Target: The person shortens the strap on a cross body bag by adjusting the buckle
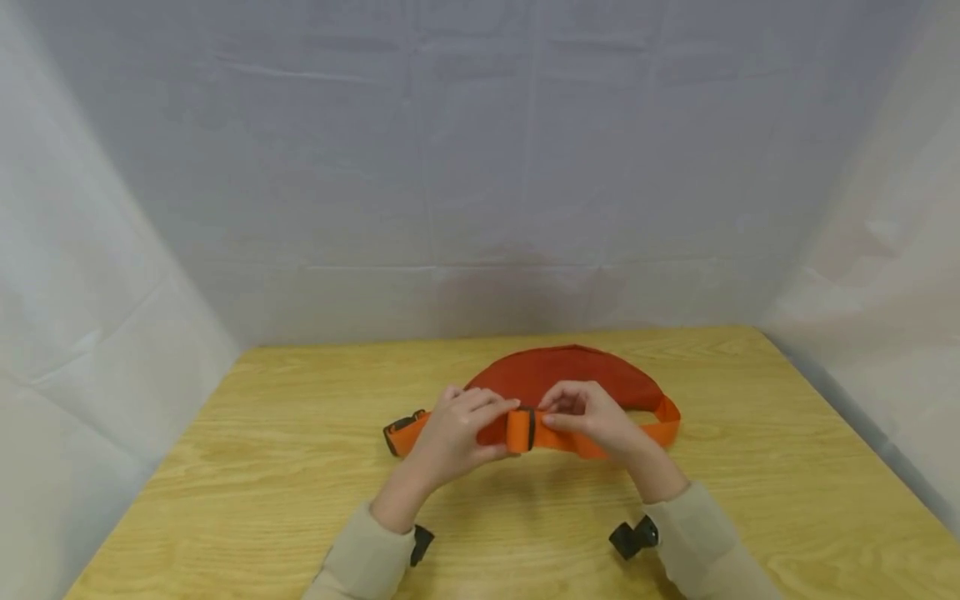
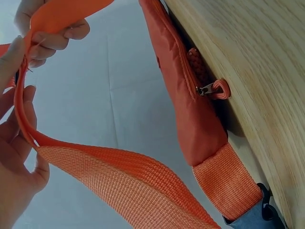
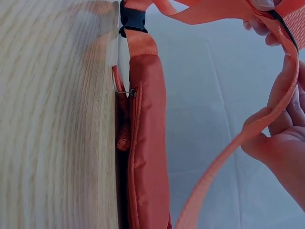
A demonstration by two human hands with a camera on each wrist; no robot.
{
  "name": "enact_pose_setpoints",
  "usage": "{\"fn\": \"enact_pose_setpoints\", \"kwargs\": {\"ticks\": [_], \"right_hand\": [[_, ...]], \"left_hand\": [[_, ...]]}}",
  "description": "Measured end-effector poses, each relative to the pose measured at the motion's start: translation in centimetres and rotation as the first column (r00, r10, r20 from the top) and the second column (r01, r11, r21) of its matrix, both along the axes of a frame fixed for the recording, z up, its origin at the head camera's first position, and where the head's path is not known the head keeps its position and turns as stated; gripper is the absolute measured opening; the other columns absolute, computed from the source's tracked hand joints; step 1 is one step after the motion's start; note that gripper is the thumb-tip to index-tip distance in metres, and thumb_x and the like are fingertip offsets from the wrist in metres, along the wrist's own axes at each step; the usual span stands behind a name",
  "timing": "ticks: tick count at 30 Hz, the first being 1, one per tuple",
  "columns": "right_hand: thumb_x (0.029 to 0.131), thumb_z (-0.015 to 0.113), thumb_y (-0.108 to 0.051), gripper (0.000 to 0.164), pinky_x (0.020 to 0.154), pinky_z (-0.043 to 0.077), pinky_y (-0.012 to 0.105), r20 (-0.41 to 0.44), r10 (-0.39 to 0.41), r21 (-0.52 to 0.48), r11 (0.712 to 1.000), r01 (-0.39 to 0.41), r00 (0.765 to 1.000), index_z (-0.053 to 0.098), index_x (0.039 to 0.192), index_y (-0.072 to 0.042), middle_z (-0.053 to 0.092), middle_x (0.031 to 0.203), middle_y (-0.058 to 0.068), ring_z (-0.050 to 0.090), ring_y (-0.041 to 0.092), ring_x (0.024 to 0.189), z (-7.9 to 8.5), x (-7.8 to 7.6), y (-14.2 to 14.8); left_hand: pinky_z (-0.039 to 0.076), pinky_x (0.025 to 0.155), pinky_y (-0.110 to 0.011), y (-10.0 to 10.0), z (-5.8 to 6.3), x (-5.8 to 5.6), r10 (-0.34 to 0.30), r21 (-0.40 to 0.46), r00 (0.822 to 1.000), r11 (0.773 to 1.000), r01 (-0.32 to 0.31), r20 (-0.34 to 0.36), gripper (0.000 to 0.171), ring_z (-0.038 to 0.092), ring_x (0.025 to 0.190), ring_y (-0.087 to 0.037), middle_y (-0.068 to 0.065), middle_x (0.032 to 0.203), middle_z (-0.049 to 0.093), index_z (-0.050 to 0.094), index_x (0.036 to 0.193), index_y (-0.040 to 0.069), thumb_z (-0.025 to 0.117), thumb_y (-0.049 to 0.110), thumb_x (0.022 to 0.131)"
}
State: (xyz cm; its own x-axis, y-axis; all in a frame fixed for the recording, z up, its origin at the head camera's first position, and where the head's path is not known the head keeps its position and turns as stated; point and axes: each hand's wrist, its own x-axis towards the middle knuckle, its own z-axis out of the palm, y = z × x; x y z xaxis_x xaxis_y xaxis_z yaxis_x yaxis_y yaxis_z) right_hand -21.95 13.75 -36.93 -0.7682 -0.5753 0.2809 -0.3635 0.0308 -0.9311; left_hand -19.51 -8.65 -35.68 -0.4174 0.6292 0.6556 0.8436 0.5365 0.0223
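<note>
A red-orange waist bag (image 1: pixel 577 375) stands on the table with its zipper (image 2: pixel 205 89) side visible in the left wrist view. Its orange webbing strap (image 1: pixel 570 442) is raised in front of the bag by both hands. My left hand (image 1: pixel 461 429) pinches the strap between thumb and fingers, just left of a black slider (image 1: pixel 532 429). On the slider's other side, my right hand (image 1: pixel 596 417) pinches the webbing, thumb in front and fingers behind. A black side-release buckle (image 3: pixel 133 19) joins strap and bag at one end. The hands hide part of the strap.
The wooden table (image 1: pixel 262 467) has its far edge behind the bag. White sheeting (image 1: pixel 480 167) hangs at the back and both sides. Black wrist mounts (image 1: pixel 633 537) sit by the sleeves. A corded zipper pull (image 3: pixel 123 138) hangs by the bag.
</note>
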Motion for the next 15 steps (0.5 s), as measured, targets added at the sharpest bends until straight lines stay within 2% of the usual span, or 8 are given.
{"fn": "enact_pose_setpoints", "kwargs": {"ticks": [8,15], "right_hand": [[0.083,0.061,-0.007,0.018,0.066,0.049,0.029,0.047,0.018,0.003,1.0,-0.018,0.999,0.057,0.091,0.008,0.061,0.081,0.008,0.058,0.017,0.071,0.13,0.13,-0.33],[0.084,0.06,-0.008,0.019,0.066,0.049,0.031,0.014,0.065,0.004,0.998,-0.065,0.998,0.057,0.098,0.005,0.059,0.087,0.009,0.055,0.018,0.072,-0.39,-0.04,0.06]], "left_hand": [[0.032,0.067,-0.03,0.02,0.06,0.19,-0.016,-0.018,1.0,1.0,0.016,-0.013,0.053,0.054,0.082,-0.012,0.0,0.091,0.06,0.064,0.106,0.007,0.08,0.031,0.061],[0.033,0.068,-0.031,-0.01,0.14,0.27,0.008,0.001,1.0,1.0,-0.008,-0.005,0.052,0.054,0.082,-0.013,0.0,0.091,0.06,0.065,0.105,0.007,0.081,0.029,0.061]]}}
